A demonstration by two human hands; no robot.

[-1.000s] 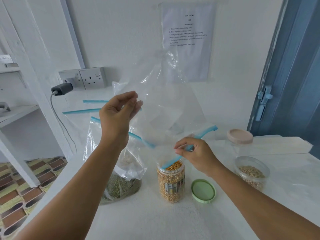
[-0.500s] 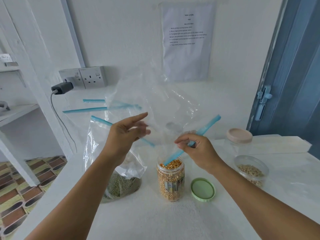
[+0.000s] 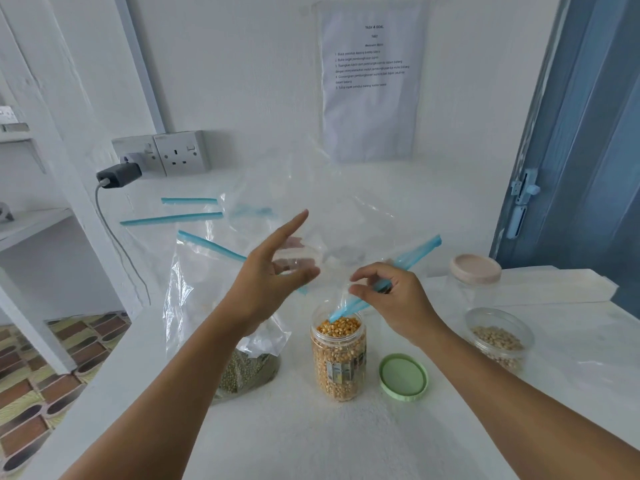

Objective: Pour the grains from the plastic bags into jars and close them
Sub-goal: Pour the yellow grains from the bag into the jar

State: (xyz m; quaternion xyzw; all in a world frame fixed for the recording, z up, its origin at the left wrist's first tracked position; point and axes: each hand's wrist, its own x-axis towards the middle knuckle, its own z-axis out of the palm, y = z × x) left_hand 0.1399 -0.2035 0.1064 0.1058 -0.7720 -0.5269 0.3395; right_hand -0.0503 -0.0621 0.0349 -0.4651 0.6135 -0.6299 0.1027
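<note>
A person's right hand point(image 3: 391, 299) pinches the blue zip edge of an emptied plastic bag point(image 3: 311, 216), its corner dipping into the corn-filled jar point(image 3: 338, 358) directly below the grip. The left hand point(image 3: 273, 271), fingers spread, holds nothing beside the film. The green lid point(image 3: 403, 376) waits just right of the jar; lifting the bag clear first should avoid tipping it.

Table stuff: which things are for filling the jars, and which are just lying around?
For the job:
- empty bag, pinched by the right hand
- corn jar, open
- green lid
- bag of green grains
- bean jar
- pink-lidded jar

Just lying about:
- charger
- wall sheet
- flat bags behind
</note>
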